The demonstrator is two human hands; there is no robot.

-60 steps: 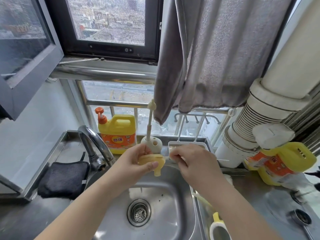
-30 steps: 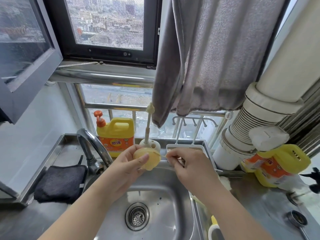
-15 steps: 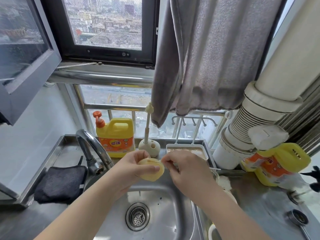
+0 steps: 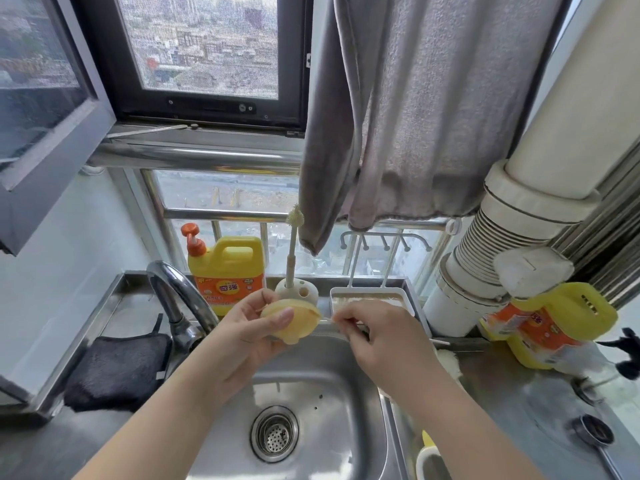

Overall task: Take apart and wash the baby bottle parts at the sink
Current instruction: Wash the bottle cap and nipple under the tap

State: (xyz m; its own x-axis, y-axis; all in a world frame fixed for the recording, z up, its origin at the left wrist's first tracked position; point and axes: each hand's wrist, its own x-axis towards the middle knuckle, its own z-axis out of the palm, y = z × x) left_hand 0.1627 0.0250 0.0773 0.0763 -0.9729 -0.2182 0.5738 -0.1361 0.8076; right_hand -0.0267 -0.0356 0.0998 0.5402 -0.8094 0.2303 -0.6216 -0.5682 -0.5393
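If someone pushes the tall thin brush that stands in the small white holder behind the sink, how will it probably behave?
The brush would probably tip or sway: its stem is long and thin and leans slightly, held only at the foot. The white holder is small and rounded, so it may slide on the smooth steel ledge. The brush is likely light, and its thin stem may flex.

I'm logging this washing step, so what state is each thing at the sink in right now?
Yellow bottle cap part: held in left hand, above the sink.
Thin white brush stick: pinched by right hand, tip at the cap.
Chrome faucet: no water visible.
Steel sink: drain unplugged, no standing water.
Yellow detergent bottle: upright.
Dark-framed window: swung open.
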